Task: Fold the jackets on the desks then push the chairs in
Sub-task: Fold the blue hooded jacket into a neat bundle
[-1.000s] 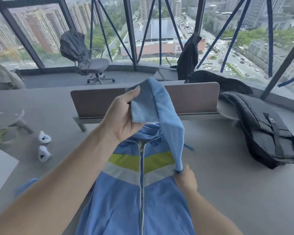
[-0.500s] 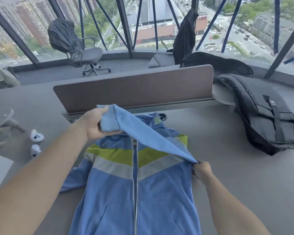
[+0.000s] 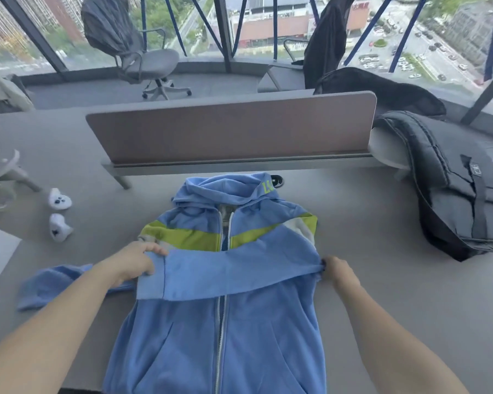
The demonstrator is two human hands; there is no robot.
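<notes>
Blue soft-knit entry: blue hooded jacket, lower centre of the frame, flat on the grey desk, zip side up, hood toward the divider screen.

Handling, judged: light, limp, no stiffness. It should keep a fold only if smoothed flat, and it looks unlikely to slide on the desk. Best taken at cuffs, shoulder seams and hem, not mid-panel.

Left to right across the jacket:
- Loose sleeve, trailing at lower left, not yet folded.
- Left hand, fingers curled round the cuff end of the folded sleeve, which lies across the chest.
- Right hand, pinching the fold at the jacket's right edge.

Count, left to right:
- 1 pale garment, upper left edge, kind unclear.
- 2 white controllers, left of centre.
- 2 chairs, both pulled out: grey-seat chair, upper left, and second chair, upper centre.
- 4 dark garments, taken as jackets: draped jacket on the grey-seat chair, hung jacket on the second chair, heaped jacket behind the screen, padded jacket on the desk at right.
- 1 blue jacket, with 2 sleeves, 1 folded.
</notes>
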